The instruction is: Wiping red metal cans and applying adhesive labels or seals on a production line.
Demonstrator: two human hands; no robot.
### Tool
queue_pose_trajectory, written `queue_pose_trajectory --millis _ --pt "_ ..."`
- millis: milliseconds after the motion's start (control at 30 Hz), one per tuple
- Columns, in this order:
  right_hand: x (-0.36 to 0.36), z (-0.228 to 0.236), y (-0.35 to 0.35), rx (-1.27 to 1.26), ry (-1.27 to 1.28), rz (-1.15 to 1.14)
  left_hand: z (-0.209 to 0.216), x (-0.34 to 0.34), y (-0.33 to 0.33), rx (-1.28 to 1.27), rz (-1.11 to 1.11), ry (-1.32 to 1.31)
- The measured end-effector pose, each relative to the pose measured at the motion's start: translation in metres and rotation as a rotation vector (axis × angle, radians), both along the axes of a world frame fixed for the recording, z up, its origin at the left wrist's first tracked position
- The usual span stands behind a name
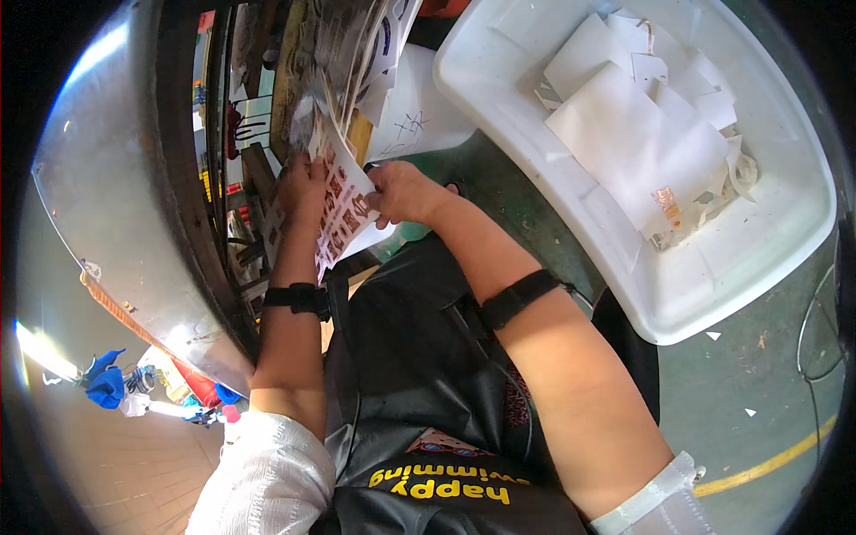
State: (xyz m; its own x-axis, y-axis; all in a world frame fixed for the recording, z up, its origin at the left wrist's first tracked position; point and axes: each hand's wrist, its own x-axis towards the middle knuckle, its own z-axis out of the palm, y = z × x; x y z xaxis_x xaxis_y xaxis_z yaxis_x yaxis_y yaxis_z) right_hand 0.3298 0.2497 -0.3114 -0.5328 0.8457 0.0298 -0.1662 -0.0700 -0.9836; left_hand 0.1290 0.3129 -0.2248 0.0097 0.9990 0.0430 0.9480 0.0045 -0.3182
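A white sheet printed with rows of small reddish-brown pictures (337,212) slants between my two hands. My right hand (406,192) pinches its right edge, thumb and fingers closed on the paper. In shadow at the opposite edge, my left hand (303,185) has its fingers bent around the sheet; their tips are partly hidden. Just beyond, a bundle of upright sheets and clear film (343,67) leans together, its edges fanned out. A white sheet with dark scribbled lines (410,125) lies to the right of the bundle.
On the right a big white plastic tub (651,312) holds loose white sheets (615,125) and scraps. To the left runs a metal-topped bench (134,178) with crammed shelves below. Paper bits and a cable (807,357) lie on the green floor.
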Motion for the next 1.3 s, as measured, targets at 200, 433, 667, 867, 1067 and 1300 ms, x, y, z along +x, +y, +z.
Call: queue_pose_trajectory --millis 200,433,667,867,1067,1300 --pt "0.004 0.000 -0.001 -0.116 0.057 0.052 0.003 0.018 -0.002 -0.069 -0.010 0.054" --pt "0.007 0.006 0.000 -0.192 0.114 0.114 0.005 0.025 -0.001 -0.068 -0.024 0.186" --pt "0.004 0.000 0.004 -0.006 0.037 0.096 -0.002 0.026 0.003 -0.048 0.038 0.210" --pt "0.008 0.004 0.006 -0.098 -0.001 0.127 0.005 0.026 -0.005 -0.014 0.095 0.123" --pt "0.008 0.008 0.006 -0.039 -0.044 0.124 0.016 0.005 -0.055 0.153 -0.070 -0.009" --pt "0.041 0.011 0.004 -0.517 0.388 0.305 0.049 0.015 -0.137 -0.101 -0.384 0.049"
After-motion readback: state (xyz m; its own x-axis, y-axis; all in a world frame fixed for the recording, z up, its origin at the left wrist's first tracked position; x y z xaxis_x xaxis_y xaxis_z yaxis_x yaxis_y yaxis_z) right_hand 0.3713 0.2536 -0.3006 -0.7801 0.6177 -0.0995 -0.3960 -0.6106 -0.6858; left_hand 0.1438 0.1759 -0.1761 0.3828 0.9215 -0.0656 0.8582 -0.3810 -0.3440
